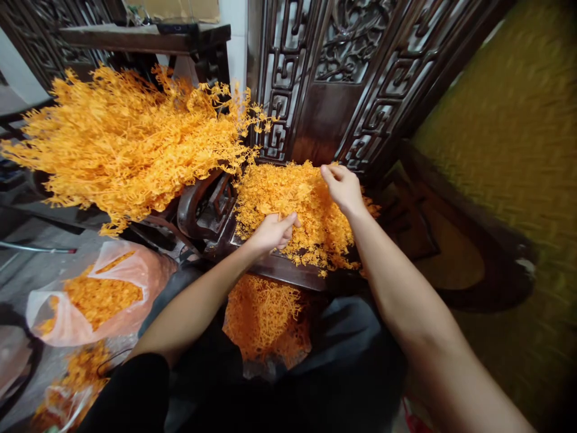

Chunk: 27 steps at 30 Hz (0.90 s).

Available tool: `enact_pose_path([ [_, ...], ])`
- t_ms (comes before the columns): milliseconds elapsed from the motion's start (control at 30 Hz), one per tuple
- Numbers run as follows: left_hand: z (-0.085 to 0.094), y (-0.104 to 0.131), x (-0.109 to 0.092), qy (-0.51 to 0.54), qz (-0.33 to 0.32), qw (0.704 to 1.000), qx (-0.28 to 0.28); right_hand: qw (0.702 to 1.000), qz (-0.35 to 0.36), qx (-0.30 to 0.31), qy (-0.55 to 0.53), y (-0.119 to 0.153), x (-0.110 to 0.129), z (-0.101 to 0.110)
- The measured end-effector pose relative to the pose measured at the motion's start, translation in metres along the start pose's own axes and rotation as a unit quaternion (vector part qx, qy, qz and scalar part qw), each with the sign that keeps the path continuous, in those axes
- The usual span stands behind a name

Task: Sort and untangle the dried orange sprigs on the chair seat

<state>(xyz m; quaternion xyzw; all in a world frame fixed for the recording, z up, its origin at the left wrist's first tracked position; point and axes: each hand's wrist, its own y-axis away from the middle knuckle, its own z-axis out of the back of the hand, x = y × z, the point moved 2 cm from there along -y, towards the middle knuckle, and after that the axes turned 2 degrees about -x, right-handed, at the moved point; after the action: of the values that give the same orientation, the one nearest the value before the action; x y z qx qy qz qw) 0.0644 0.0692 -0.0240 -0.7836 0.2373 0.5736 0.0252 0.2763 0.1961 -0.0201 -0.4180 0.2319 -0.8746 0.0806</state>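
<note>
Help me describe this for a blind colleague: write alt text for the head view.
A person's left hand and right hand are at a heap of orange sprigs on a dark wooden seat. A larger orange heap lies to the left, and a plastic bag of orange pieces sits on the floor.

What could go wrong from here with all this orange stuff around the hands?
The orange pile beneath the left hand and right hand reaches the front edge of the dark wooden seat, so bits could fall off.

The bigger orange heap has strands hanging over its edge; a bump might make some slip.

The plastic bag on the floor gapes open and could spill if knocked.
</note>
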Motion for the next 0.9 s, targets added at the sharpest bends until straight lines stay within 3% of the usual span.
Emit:
enact_pose_path([
  [133,0.012,-0.004,-0.004,-0.128,-0.026,0.988,-0.086,0.987,0.065,-0.001,0.147,0.01,0.018,0.005],
  [267,0.02,-0.002,-0.013,-0.288,-0.053,0.945,-0.147,0.983,0.094,0.026,0.153,0.016,0.041,0.016],
  [367,0.021,-0.001,-0.018,-0.365,-0.064,0.915,-0.161,0.993,0.085,0.045,0.073,0.021,0.062,0.023],
  [433,0.02,0.0,-0.02,-0.38,-0.077,0.909,-0.155,0.99,0.069,0.12,-0.036,0.026,0.074,0.022],
  [533,0.017,0.001,-0.02,-0.378,-0.091,0.91,-0.147,0.951,0.026,0.252,-0.178,0.033,0.084,0.019],
  [600,0.015,0.002,-0.021,-0.38,-0.092,0.909,-0.144,0.93,0.002,0.296,-0.218,0.036,0.087,0.019],
  [733,0.014,0.005,-0.022,-0.415,-0.091,0.893,-0.15,0.912,-0.015,0.315,-0.261,0.041,0.09,0.025],
  [900,0.014,0.011,-0.026,-0.441,-0.094,0.876,-0.17,0.933,0.044,0.294,-0.201,0.044,0.101,0.029],
])
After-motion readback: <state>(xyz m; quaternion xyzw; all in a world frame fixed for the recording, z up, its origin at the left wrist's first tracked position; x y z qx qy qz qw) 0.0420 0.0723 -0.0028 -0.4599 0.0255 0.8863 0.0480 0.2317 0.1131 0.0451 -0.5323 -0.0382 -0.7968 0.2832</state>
